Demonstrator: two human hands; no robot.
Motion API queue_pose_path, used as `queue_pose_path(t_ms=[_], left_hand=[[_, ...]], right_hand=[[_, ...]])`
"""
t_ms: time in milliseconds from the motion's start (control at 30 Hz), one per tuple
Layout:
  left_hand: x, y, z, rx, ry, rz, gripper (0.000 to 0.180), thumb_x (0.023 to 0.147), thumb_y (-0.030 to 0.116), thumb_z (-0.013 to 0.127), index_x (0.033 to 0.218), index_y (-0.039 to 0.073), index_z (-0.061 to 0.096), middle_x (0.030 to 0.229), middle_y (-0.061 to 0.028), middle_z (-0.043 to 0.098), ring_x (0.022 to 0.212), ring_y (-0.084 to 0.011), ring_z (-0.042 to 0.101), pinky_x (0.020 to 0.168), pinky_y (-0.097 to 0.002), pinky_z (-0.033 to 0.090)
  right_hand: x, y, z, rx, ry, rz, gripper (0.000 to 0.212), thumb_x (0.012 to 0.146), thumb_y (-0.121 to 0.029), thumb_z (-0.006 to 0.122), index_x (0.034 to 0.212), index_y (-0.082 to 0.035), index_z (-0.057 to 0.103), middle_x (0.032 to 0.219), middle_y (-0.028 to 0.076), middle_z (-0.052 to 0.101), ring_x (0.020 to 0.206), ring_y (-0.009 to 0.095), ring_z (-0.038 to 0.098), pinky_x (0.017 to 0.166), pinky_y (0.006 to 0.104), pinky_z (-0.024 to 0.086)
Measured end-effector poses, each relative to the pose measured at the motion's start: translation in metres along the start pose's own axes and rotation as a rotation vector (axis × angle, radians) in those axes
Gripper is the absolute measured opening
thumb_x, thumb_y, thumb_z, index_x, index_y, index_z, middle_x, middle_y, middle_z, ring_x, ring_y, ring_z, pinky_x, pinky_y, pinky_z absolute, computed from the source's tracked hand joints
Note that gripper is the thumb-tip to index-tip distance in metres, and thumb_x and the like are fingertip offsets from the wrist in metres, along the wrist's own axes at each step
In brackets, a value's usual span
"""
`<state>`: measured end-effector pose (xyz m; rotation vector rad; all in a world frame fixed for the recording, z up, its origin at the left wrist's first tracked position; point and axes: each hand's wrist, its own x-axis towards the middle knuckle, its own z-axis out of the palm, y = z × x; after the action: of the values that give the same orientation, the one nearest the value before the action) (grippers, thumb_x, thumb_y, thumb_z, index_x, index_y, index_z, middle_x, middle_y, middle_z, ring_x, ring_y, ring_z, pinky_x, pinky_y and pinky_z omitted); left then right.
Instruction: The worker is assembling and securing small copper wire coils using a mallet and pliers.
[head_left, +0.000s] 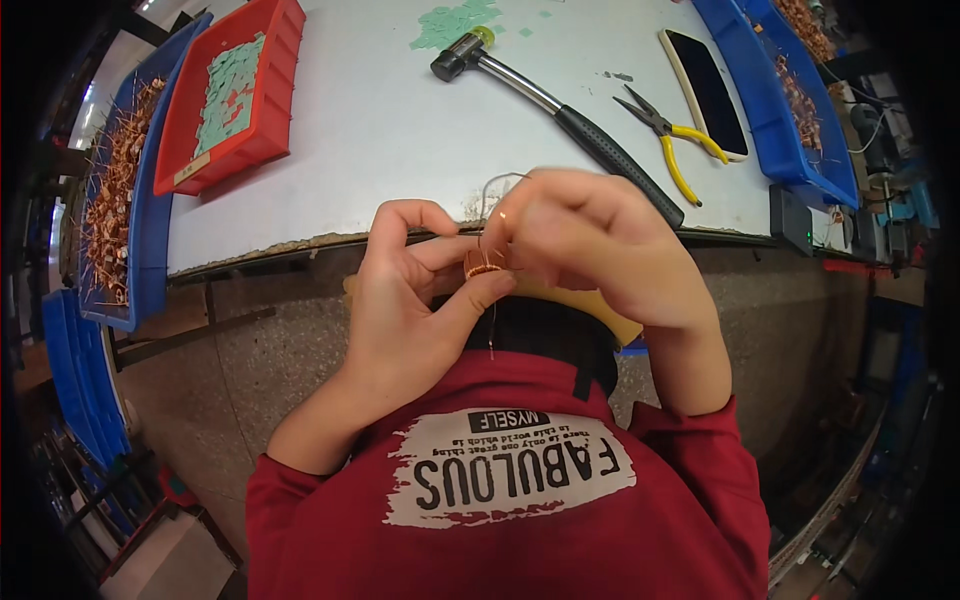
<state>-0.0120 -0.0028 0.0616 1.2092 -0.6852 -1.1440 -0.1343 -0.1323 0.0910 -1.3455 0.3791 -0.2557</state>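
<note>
We look down on a pale grey counter (pixel 380 130) with a worn front edge, a speckled stone floor below it, and our own red shirt filling the bottom of the view. Beyond our left hand (pixel 415 290), far out to its left, a long blue bin (pixel 150 240) holds a heap of copper-coloured parts, and a red tray (pixel 262 90) with pale green scraps sits just beside it. Beyond our right hand (pixel 590 240), another blue bin (pixel 775 120) runs along the counter's far right side, also with copper-coloured bits in it. Straight ahead of the right hand lies a hammer (pixel 560 105) with a black grip, its handle reaching almost to our knuckles. Further right of it lie a dark phone (pixel 708 90) in a light case, then yellow-handled pliers (pixel 668 135) between hammer and phone.

Our hands meet just off the counter's front edge, over our lap. The left hand pinches a small copper wire coil (pixel 484 263) between thumb and forefinger. The right hand is curled closed just beside it, fingertips pinching a thin wire (pixel 492 190) that loops up from the coil; another strand hangs down below it.
</note>
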Motion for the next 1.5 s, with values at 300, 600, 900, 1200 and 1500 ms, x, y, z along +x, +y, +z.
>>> queue_pose_path(t_ms=[300, 600, 900, 1200, 1500], left_hand=[[0.0, -0.006, 0.004, 0.172, -0.088, 0.172, 0.038, 0.078, -0.007, 0.063, 0.088, 0.006, 0.028, 0.084, -0.0128, 0.064, 0.075, -0.0177, 0.064, 0.073, -0.023, 0.05], [0.009, 0.002, 0.009, 0.51, -0.173, -0.02, 0.041, 0.079, -0.005, 0.063, 0.08, 0.009, 0.024, 0.088, -0.0152, 0.065, 0.084, -0.0202, 0.064, 0.083, -0.0285, 0.049], [0.011, 0.0, -0.008, -0.142, 0.057, 0.16, 0.038, 0.083, -0.004, 0.058, 0.083, 0.01, 0.022, 0.096, -0.0189, 0.065, 0.105, -0.0275, 0.059, 0.1, -0.0366, 0.037], [0.008, 0.0, -0.014, -0.211, 0.072, 0.17, 0.036, 0.087, 0.0, 0.056, 0.084, 0.012, 0.022, 0.102, -0.0232, 0.063, 0.115, -0.0335, 0.052, 0.102, -0.0368, 0.036], [0.004, -0.007, -0.015, -0.443, -0.045, 0.035, 0.031, 0.087, 0.004, 0.057, 0.083, 0.012, 0.028, 0.101, -0.024, 0.063, 0.113, -0.0336, 0.053, 0.097, -0.0362, 0.039]], right_hand=[[0.013, 0.002, -0.029, 0.455, -0.088, 0.218, 0.019, 0.092, -0.013, 0.048, 0.086, 0.0, 0.06, 0.056, -0.001, 0.048, 0.044, 0.002, 0.032, 0.04, 0.0137, 0.026], [0.017, -0.026, -0.02, -0.284, -0.235, 0.152, 0.022, 0.094, -0.016, 0.046, 0.091, 0.001, 0.061, 0.058, 0.0, 0.052, 0.043, 0.003, 0.034, 0.04, 0.0134, 0.027], [-0.003, 0.017, 0.0, -0.102, 0.145, -0.025, 0.014, 0.09, -0.014, 0.053, 0.093, -0.003, 0.061, 0.075, 0.002, 0.058, 0.061, 0.007, 0.045, 0.059, 0.0171, 0.038], [-0.013, 0.022, 0.022, -0.416, 0.046, -0.211, 0.004, 0.082, 0.0, 0.059, 0.081, -0.002, 0.061, 0.089, 0.004, 0.056, 0.074, 0.011, 0.048, 0.065, 0.0201, 0.038], [-0.019, 0.017, 0.0, -0.452, -0.059, -0.292, 0.01, 0.082, -0.002, 0.057, 0.073, -0.002, 0.059, 0.096, 0.005, 0.052, 0.075, 0.012, 0.046, 0.066, 0.0224, 0.037]])
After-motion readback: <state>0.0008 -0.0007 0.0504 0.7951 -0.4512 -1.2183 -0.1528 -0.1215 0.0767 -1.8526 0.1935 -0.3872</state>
